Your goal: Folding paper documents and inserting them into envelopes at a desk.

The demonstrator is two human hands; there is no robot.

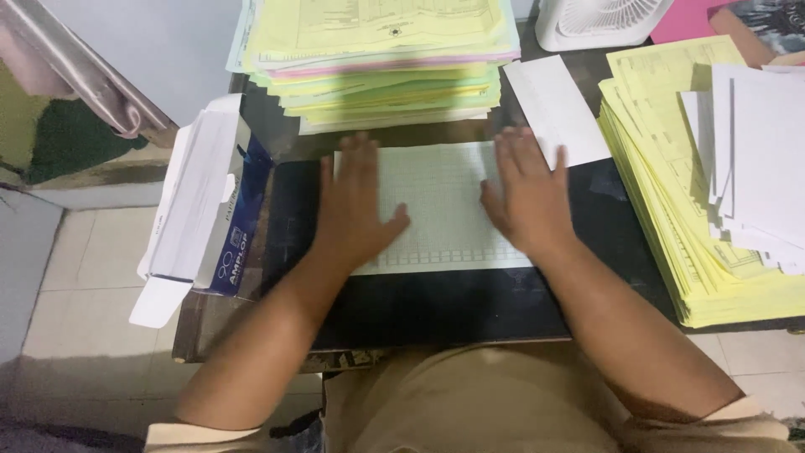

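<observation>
— How are the hands set?

— Both lie flat, palms down, fingers spread and gripping nothing. The left hand presses the left part of a pale green gridded form, thumb pointing inward. The right hand covers the sheet's right edge, its fingertips reaching toward a white envelope lying just beyond. Both forearms come up from the bottom of the view, angled in toward the sheet.

— And where does that form sit?

— In the middle of a dark desk, squarely in front of the person, its lower edge well back from the desk's near rim.

— Any containers?

— One: an open white and blue cardboard box at the desk's left edge, flap hanging out over the tiled floor. It looks filled with white envelopes, though I cannot tell how full.

— What does the form look like?

— Printed with a fine grid, a row of larger boxes along its bottom edge, lying smooth.

— Around it?

— A tall stack of yellow, green and pink forms behind, touching the sheet's far edge. A fanned yellow pile at right, with white envelopes on top. A white fan at the back.
</observation>
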